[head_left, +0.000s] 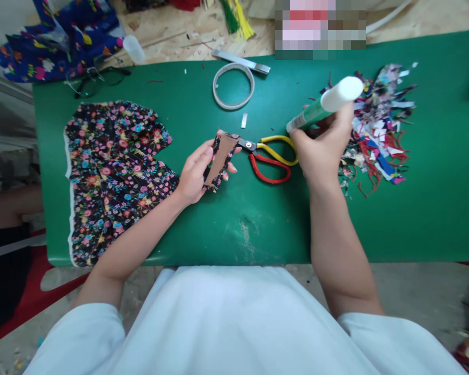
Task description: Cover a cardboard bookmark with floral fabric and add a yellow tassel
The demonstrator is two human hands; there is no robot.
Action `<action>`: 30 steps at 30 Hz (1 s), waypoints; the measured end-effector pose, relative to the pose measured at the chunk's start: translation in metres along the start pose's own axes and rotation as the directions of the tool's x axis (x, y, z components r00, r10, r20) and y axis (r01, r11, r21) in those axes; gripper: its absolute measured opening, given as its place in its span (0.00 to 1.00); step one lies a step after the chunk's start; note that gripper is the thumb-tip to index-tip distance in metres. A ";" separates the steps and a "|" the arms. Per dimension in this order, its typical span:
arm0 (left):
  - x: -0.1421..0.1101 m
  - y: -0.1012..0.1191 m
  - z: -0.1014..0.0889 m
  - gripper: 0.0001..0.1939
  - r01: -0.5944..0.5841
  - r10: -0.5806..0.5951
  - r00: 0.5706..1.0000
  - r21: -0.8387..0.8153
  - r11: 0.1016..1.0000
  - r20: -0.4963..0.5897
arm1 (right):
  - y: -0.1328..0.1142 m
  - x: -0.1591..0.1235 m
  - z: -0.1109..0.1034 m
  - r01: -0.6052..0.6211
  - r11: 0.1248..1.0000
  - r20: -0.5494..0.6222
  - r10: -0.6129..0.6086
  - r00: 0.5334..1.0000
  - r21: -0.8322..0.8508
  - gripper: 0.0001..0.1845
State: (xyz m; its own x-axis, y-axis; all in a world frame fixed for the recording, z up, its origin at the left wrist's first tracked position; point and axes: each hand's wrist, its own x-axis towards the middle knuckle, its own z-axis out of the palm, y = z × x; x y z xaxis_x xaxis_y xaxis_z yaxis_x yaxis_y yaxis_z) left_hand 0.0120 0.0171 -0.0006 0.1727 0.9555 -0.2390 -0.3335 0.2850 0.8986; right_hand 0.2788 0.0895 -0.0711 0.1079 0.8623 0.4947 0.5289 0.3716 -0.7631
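My left hand (197, 174) is closed on a small piece of brown cardboard (221, 159) whose edges are wrapped in black floral fabric. Upright in my right hand (324, 148) is a white and green glue stick (324, 104), its white end tilted up to the right. Between the hands lie scissors (271, 159) with one yellow and one red handle; their blade tips are hidden by the wrapped cardboard. A large piece of black floral fabric (117, 177) is spread to the left, partly under my left forearm.
A tape roll (233, 86) lies near a metal snap-blade cutter (241, 61). Fabric scraps (381, 135) are heaped beyond my right hand. Eyeglasses (97, 78) and blue floral fabric (62, 39) sit at the back left of the green table (234, 229). Someone's leg (11, 208) shows at the left.
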 end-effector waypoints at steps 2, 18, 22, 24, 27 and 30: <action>0.000 -0.001 0.000 0.26 -0.018 0.018 1.000 0.006 1.000 0.016 | -0.021 0.000 0.003 -0.005 0.999 -0.254 -0.006 0.967 -0.043 0.25; -0.002 -0.012 -0.003 0.25 -0.121 0.122 0.990 -0.021 0.992 0.067 | -0.147 -0.036 0.025 -0.090 0.979 0.501 -0.014 0.866 0.183 0.22; 0.005 -0.012 -0.011 0.22 -0.157 0.157 0.986 0.007 0.988 0.064 | -0.149 -0.032 0.019 -0.353 0.919 0.610 0.181 0.771 0.174 0.20; 0.008 -0.012 -0.013 0.20 -0.191 0.189 0.981 0.035 0.981 0.051 | -0.149 -0.029 0.016 -0.418 0.892 0.632 0.225 0.741 0.173 0.19; 0.009 -0.012 -0.014 0.19 -0.218 0.217 0.976 0.067 0.974 0.032 | -0.147 -0.026 0.014 -0.458 0.869 0.651 0.240 0.720 0.187 0.18; 0.008 -0.012 -0.012 0.17 -0.233 0.233 0.972 0.100 0.967 0.018 | -0.147 -0.025 0.013 -0.491 0.850 0.674 0.252 0.694 0.188 0.17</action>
State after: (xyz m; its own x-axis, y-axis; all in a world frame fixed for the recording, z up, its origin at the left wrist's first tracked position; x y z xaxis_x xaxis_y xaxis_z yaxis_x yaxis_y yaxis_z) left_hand 0.0062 0.0225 -0.0179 0.1072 0.9941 -0.0167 -0.2699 0.0452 0.9618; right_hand 0.1876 0.0180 0.0228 -0.3592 0.9243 -0.1291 0.2383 -0.0429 -0.9702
